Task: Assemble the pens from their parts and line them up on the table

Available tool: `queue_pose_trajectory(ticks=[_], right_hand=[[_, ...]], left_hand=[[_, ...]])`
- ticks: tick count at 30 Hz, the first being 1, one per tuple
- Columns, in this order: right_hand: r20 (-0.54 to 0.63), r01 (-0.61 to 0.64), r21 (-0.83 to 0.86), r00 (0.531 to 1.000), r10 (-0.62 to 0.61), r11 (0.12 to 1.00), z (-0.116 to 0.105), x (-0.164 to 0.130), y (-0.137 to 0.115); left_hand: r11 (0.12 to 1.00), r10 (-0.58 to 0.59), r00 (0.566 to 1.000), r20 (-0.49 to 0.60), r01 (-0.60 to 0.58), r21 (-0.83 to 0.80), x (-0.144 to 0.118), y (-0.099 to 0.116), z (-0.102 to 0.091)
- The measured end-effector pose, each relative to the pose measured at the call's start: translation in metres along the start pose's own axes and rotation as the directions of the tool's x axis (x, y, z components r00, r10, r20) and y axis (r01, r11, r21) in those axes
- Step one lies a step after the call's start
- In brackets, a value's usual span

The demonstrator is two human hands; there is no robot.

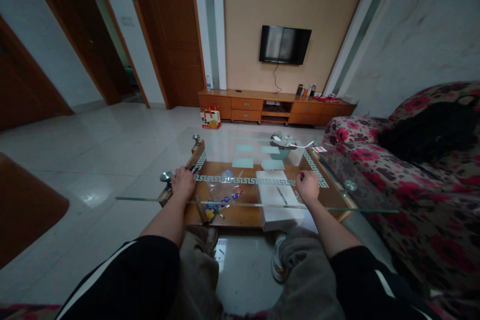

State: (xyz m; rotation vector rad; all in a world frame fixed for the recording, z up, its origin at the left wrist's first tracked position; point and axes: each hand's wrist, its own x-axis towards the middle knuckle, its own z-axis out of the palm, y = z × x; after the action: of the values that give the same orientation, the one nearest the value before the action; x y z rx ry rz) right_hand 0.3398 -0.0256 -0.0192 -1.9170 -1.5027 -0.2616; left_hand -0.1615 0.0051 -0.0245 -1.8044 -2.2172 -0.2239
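A dark slim object (193,169) shows by the left hand's (183,182) fingertips, partly hidden; whether the curled fingers clamp it cannot be told. The right hand (307,186) is curled, contents unclear; left of it, a white box (272,197) shows through the glass bench (252,205).

No legible text anywhere.

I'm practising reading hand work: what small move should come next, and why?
Probably slide the right hand leftward to the slim pen-like object: it lies nearer that curled hand than the left hand. Whether it rests on the glass tabletop or the white box beneath is unclear.
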Motion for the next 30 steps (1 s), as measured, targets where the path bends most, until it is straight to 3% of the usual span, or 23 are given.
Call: queue_pose_trajectory(ticks=[6, 11, 13, 17, 21, 23, 25, 30], right_hand=[[0.111, 0.083, 0.134, 0.989, -0.099, 0.987, 0.008, -0.009, -0.043], [0.269, -0.025, 0.372, 0.960, -0.082, 0.928, 0.014, -0.017, -0.079], [0.366, -0.153, 0.513, 0.929, -0.053, 0.845, 0.018, -0.019, -0.091], [0.488, -0.280, 0.589, 0.871, -0.058, 0.758, 0.028, -0.023, -0.112], [0.636, -0.430, 0.609, 0.767, -0.087, 0.666, 0.033, -0.029, -0.127], [0.687, -0.482, 0.612, 0.717, -0.118, 0.627, 0.032, -0.032, -0.130], [0.717, -0.519, 0.610, 0.684, -0.138, 0.599, 0.032, -0.033, -0.131], [0.756, -0.564, 0.589, 0.637, -0.149, 0.578, 0.033, -0.034, -0.126]], left_hand=[[0.988, 0.127, 0.992, 0.009, -0.126, -0.089, 0.004, 0.037, -0.021], [0.924, 0.326, 0.945, 0.003, -0.318, -0.210, -0.001, 0.081, -0.029], [0.886, 0.412, 0.911, -0.005, -0.402, -0.233, -0.005, 0.098, -0.032], [0.799, 0.548, 0.834, -0.061, -0.544, -0.256, -0.015, 0.124, -0.041], [0.613, 0.744, 0.642, -0.185, -0.766, -0.195, -0.025, 0.140, -0.048], [0.560, 0.788, 0.582, -0.202, -0.813, -0.160, -0.028, 0.144, -0.051], [0.541, 0.800, 0.560, -0.217, -0.829, -0.143, -0.032, 0.147, -0.053], [0.530, 0.804, 0.553, -0.217, -0.833, -0.159, -0.038, 0.151, -0.061]])
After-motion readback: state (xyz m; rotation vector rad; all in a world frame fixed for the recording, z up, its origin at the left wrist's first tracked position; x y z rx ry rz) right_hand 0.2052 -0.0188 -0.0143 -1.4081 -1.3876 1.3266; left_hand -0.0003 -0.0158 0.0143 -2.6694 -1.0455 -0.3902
